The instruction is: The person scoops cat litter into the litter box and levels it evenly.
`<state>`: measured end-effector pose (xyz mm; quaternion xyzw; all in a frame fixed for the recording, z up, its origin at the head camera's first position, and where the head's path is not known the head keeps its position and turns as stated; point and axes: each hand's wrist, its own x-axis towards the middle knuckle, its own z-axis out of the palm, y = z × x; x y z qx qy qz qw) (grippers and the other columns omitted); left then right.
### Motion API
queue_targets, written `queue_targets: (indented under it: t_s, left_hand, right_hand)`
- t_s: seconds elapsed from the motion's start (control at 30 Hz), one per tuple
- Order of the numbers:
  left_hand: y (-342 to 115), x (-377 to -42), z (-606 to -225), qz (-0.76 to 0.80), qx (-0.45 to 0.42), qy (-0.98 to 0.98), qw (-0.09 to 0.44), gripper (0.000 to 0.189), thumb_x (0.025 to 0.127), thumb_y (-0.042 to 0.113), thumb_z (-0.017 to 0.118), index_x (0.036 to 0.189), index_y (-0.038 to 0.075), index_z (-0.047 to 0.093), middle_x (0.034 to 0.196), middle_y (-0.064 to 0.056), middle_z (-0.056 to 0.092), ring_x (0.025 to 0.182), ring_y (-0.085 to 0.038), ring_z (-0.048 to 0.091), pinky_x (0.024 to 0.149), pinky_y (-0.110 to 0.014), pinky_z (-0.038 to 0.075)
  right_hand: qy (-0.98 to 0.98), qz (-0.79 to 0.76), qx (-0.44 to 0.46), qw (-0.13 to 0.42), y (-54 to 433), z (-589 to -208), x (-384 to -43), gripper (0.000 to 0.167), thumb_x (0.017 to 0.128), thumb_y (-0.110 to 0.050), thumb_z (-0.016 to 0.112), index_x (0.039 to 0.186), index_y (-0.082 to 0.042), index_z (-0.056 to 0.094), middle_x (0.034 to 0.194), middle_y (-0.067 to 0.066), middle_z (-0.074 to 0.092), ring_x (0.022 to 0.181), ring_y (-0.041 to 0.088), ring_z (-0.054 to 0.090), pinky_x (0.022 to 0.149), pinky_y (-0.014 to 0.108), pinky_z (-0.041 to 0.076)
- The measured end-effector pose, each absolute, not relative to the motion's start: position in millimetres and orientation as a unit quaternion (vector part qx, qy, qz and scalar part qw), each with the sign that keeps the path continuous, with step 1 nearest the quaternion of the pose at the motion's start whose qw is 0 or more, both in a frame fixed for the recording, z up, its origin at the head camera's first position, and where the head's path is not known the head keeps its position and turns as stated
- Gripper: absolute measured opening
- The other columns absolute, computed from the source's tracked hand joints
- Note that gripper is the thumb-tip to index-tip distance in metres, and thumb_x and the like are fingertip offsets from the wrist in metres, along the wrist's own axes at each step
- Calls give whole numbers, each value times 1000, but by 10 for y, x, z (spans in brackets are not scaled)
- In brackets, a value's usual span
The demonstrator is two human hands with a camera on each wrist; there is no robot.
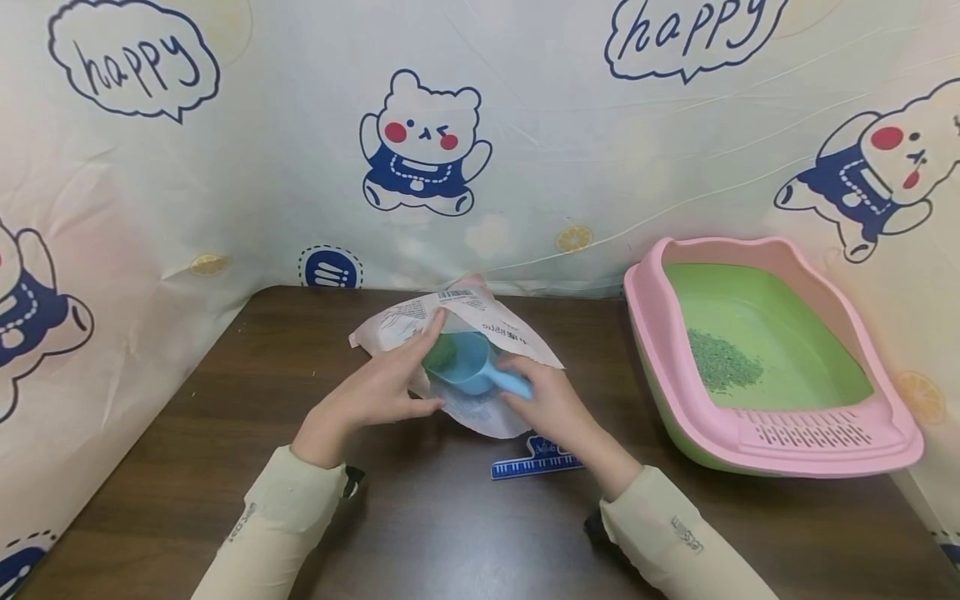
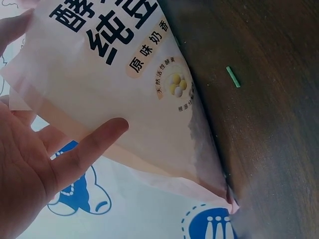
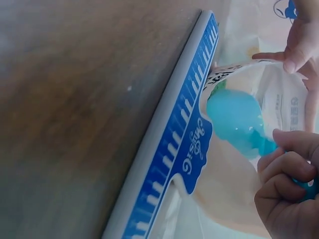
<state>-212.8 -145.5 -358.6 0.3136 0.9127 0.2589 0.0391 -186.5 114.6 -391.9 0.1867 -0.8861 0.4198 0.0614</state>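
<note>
A white and pale pink litter bag (image 1: pixel 513 329) stands tilted on the table with its mouth open, and green pellets (image 1: pixel 441 353) show inside. The left hand (image 1: pixel 381 385) spans the bag's mouth and holds its side; the left wrist view shows one finger lying straight across the printed face. The right hand (image 1: pixel 551 404) grips the handle of a light blue scoop (image 1: pixel 468 362), its fingers curled round it in the right wrist view. The scoop's cup is within the bag's mouth; whether it holds pellets is hard to tell.
A pink and green litter box (image 1: pixel 832 437) stands to the right, with a patch of green litter (image 1: pixel 723 362) on its floor. Near the right hand lies a blue strip with a piano-key print (image 1: pixel 528 467). A stray green pellet (image 2: pixel 233 77) is on the brown table (image 1: pixel 247 417).
</note>
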Motion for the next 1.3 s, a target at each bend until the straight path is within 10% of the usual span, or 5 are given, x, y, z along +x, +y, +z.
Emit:
queue_targets:
  t_s: [1.3]
  left_hand:
    - [-1476,-2104,-3586,261,312,913,43,113,83,27,80,161,28,-2,166,-3,21,115,-22,53,90,-35,53]
  right_hand:
    - [-843,496,208,-10,1815,-3757,-1503,36,88,-13,74,124,-16,68,107,7,68,78,17,58,68,27,51]
